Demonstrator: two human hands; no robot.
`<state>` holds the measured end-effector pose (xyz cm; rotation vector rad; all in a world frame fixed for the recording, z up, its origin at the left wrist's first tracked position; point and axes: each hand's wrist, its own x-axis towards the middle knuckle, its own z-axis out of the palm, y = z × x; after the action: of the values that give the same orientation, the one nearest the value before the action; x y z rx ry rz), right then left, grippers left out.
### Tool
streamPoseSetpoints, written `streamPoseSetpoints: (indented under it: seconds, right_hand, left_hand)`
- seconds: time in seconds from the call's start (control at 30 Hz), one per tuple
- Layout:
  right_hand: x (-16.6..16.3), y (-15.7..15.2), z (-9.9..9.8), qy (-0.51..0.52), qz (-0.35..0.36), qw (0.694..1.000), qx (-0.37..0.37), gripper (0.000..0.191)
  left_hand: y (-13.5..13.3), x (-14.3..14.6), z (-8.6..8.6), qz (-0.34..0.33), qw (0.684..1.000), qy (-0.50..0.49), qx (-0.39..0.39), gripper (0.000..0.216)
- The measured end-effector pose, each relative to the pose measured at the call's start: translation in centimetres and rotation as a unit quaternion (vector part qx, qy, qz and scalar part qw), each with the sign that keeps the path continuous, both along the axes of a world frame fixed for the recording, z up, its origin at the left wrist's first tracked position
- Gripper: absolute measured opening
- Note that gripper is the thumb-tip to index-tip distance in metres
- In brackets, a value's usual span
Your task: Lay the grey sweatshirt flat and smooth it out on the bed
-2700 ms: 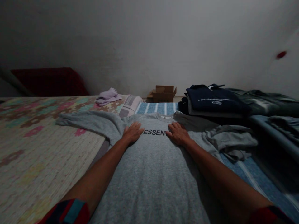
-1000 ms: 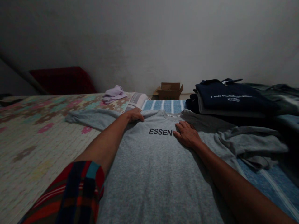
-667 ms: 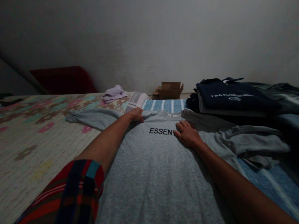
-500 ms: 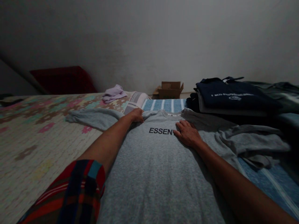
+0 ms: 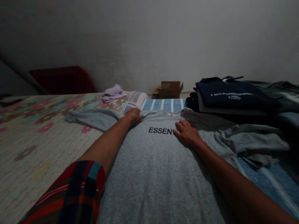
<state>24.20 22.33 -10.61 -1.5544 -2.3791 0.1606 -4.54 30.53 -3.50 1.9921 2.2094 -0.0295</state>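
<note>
A grey long-sleeved sweatshirt (image 5: 161, 168) lies spread out front side up, its neckline toward the wall. Black lettering on its chest reads "ESSEN", and the rest is covered by my right hand (image 5: 187, 132). That hand rests flat on the cloth below the collar, fingers extended. At the shoulder on the left side, my left hand (image 5: 133, 115) is closed on the sweatshirt's fabric. One sleeve stretches out to the left; the other lies bunched and wrinkled to the right.
Under the sweatshirt are a floral cover (image 5: 53, 140) and a blue striped cloth (image 5: 277, 183). Folded dark clothes (image 5: 229, 96) are stacked at the back right. A lilac cloth (image 5: 113, 94), an open cardboard box (image 5: 169, 90) and a dark red object (image 5: 63, 80) are near the wall.
My left hand has shifted very slightly left at the shoulder of the sweatshirt. My right hand stays in the same place on the chest.
</note>
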Motion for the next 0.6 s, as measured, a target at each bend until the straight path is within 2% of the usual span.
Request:
streamPoseSetpoints:
  seconds: [0.2,0.27,0.33,0.4,0.47,0.6]
  right_hand:
    - [0.1,0.0,-0.1,0.006,0.002,1.0,0.0,0.034]
    - [0.1,0.0,-0.1,0.006,0.0,1.0,-0.005,0.035]
    - [0.1,0.0,0.0,0.01,-0.001,1.0,-0.009,0.035]
    - [0.1,0.1,0.2,0.011,-0.001,1.0,-0.009,0.034]
    - [0.1,0.2,0.4,0.005,-0.003,1.0,-0.006,0.033]
    - [0.0,0.2,0.6,-0.006,-0.008,1.0,0.0,0.034]
  left_hand:
    - [-2.2,1.4,-0.2,0.03,0.992,0.082,0.091,0.05]
    - [-3.6,2.6,-1.0,-0.026,0.986,0.089,0.142,0.045]
    - [-4.9,3.8,-2.2,-0.114,0.977,0.083,0.16,0.043]
    - [-5.7,4.4,-3.7,-0.154,0.979,0.07,0.116,0.048]
    - [-6.0,4.4,-5.1,-0.127,0.989,0.058,0.044,0.06]
    - [-5.4,3.4,-6.4,-0.081,0.995,0.061,0.023,0.069]
